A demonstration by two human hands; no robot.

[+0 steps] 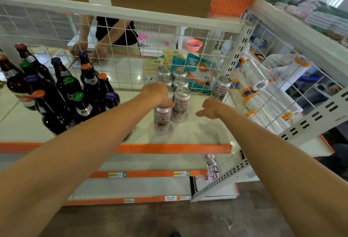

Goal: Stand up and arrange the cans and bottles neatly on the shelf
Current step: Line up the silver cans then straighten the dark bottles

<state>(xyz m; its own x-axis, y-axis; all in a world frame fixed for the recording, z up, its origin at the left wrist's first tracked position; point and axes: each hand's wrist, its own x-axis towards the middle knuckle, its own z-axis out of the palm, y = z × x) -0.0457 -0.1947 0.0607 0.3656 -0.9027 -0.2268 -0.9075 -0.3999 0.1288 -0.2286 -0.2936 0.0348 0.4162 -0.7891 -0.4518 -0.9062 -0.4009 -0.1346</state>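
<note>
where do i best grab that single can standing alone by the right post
Probably round the middle of its body, coming from the front. The single can stands upright with its round side bare towards you, while the wire mesh behind it and the post to its right close off those sides. The right hand, open, is nearest.

The site is presenting as a retail shop: the gondola shelf (203,131) is carrying cans (180,103) and bottles (88,86), orange price strips (150,174) are running below it, and rolls (263,93) are lying right of it.
</note>
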